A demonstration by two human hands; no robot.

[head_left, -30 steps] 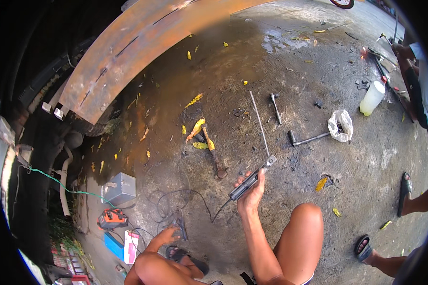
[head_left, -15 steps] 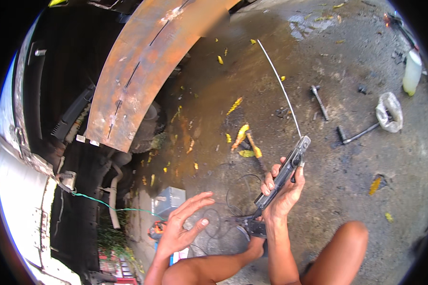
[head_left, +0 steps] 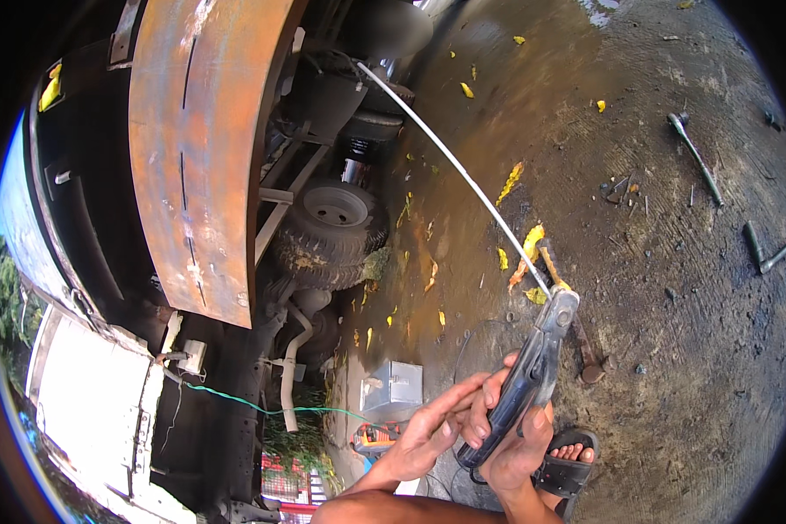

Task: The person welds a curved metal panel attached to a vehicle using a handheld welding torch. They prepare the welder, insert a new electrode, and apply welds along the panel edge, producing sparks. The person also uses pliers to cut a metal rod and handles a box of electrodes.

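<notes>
As view swings L vs. ½ sec ago, vehicle [head_left: 87, 375] fills more of frame: rusty beam [head_left: 201, 157] upper L, tyre [head_left: 332, 223] lower & R of it. Grey box [head_left: 393, 390] on ground below tyre; orange unit [head_left: 374, 436] just in front, partly hidden.

L hand [head_left: 424, 445], well apart then, now right beside R hand [head_left: 515, 458]. L fingers extended, loose, nothing seen in them; can't tell if tips touch holder. Prob. means work is going two-handed, rod apparently already set. R hand wrapped round lower part of black holder [head_left: 533, 375], gripping it.

Hammer [head_left: 588, 349] on ground, in view just R of holder head. Rod [head_left: 463, 173], thin, pale, sits at holder head, beyond R grip, no fingers on it; runs up & L, far end against vehicle's dark underside in view. Contact there: can't tell.
</notes>
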